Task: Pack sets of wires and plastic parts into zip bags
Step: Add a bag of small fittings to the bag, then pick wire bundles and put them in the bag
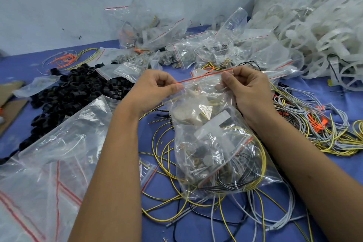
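Both hands [200,88] pinch the zip bag [216,143] top (packed).

Two bare, sleeveless forearms [110,163]

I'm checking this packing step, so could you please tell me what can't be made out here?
- Head view: whether the zip bag seal is closed; glare and both hands hide it.
- Small parts inside: crumpled plastic blurs them.
- Left hand and right hand fingers: curled behind the strip.
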`<action>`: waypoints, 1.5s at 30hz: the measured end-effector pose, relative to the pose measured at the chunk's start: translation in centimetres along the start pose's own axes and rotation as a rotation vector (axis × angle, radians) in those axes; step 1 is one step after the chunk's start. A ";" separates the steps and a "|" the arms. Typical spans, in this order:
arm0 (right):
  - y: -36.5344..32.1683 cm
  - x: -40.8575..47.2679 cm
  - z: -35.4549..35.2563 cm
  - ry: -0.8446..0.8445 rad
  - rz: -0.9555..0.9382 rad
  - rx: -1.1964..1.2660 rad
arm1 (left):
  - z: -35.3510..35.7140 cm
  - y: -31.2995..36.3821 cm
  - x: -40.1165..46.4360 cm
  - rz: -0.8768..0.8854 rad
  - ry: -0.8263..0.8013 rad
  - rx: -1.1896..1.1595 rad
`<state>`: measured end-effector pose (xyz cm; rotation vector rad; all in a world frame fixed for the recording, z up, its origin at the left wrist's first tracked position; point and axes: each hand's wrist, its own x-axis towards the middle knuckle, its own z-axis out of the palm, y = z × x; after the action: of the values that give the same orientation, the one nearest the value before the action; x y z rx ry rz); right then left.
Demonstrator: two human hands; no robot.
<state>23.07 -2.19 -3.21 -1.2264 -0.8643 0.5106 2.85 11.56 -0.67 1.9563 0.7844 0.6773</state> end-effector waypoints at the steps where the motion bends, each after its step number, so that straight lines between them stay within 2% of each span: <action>1: 0.0 0.0 0.0 0.003 0.001 0.001 | -0.2 -0.2 0.0 -0.006 -0.006 0.003; 6: 0.1 0.1 0.0 0.005 0.001 -0.007 | -1.0 -1.0 -0.1 -0.031 -0.030 -0.027; 14: 0.1 0.0 0.0 0.002 0.011 0.002 | -0.8 -0.5 -0.1 0.026 -0.013 -0.013; 22: -0.2 -0.1 0.0 0.014 0.019 0.027 | -1.7 -0.8 -0.8 -0.080 0.026 -0.060; 35: -1.0 -0.5 0.0 -0.002 0.045 0.006 | -2.4 -1.3 -1.0 -0.024 0.083 -0.082; 41: -0.7 -0.4 -0.1 0.001 0.026 0.020 | -3.0 -1.6 -1.1 -0.028 0.037 -0.057; 45: -1.1 -0.7 -0.1 0.028 -0.039 -0.011 | -2.7 -1.1 -1.0 0.031 0.105 -0.098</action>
<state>22.66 -3.11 -2.40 -1.2218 -0.8669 0.4572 0.01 12.70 -0.62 1.8596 0.7708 0.8273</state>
